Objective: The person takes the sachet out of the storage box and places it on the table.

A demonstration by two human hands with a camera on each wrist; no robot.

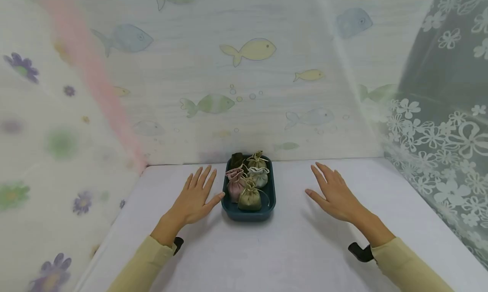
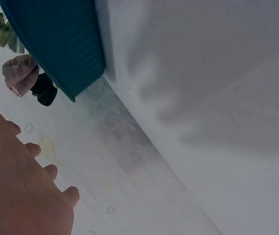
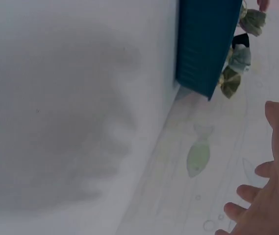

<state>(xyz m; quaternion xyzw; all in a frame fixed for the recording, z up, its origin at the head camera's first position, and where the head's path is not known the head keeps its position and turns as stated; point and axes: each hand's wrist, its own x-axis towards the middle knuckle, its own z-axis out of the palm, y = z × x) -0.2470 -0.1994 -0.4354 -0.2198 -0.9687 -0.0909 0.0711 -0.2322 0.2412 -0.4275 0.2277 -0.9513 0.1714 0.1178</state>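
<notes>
A dark teal plastic basket [image 1: 248, 217] stands on the table, holding several small drawstring pouches. In it I see a pink pouch [image 1: 236, 189], an olive-gold pouch [image 1: 250, 199] at the front, a pale green one [image 1: 259, 177], a gold-green one [image 1: 257, 161] and a very dark one [image 1: 237, 160] at the back. My left hand [image 1: 195, 199] is held palm down left of the basket with fingers straight; its thumb tip appears at the rim, and I cannot tell whether it touches. Farther off to the right, my right hand [image 1: 336, 196] hovers with fingers spread, holding nothing.
The white table [image 1: 251, 258] ends at a back curtain [image 1: 171, 72] printed with fish. A flowered curtain [image 1: 38, 156] hangs at the left, and a sheer lace curtain [image 1: 438, 148] borders the right. Black wrist mounts [image 1: 360, 252] project below both cuffs.
</notes>
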